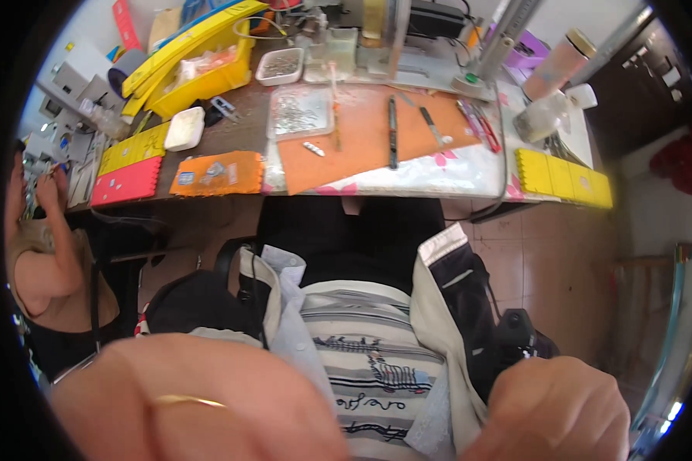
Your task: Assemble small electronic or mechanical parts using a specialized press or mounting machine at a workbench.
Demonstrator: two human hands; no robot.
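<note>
Both hands are raised close in front of me at the lower edge, away from the table. My left hand (pixel 215 399), large and blurred, wears a thin gold ring (pixel 191 400). Its fingers are bent, and their tips fall below the picture. My right hand (pixel 557 407) is curled with its knuckles showing; the fingertips are hidden. Whatever either hand may hold is out of sight. A small black device (pixel 517 332) sits just behind the right hand. Between the hands show my striped shirt (pixel 361 338) and open jacket (pixel 446 300).
The table holds an orange mat (pixel 361 127) with a black pen-like tool (pixel 392 131), red-handled pliers (pixel 486 131) and a clear tray of small metal pieces (pixel 300 114). Yellow foam (pixel 565 178) lies right, orange foam (pixel 217 174) left. Another person (pixel 54 269) sits at far left.
</note>
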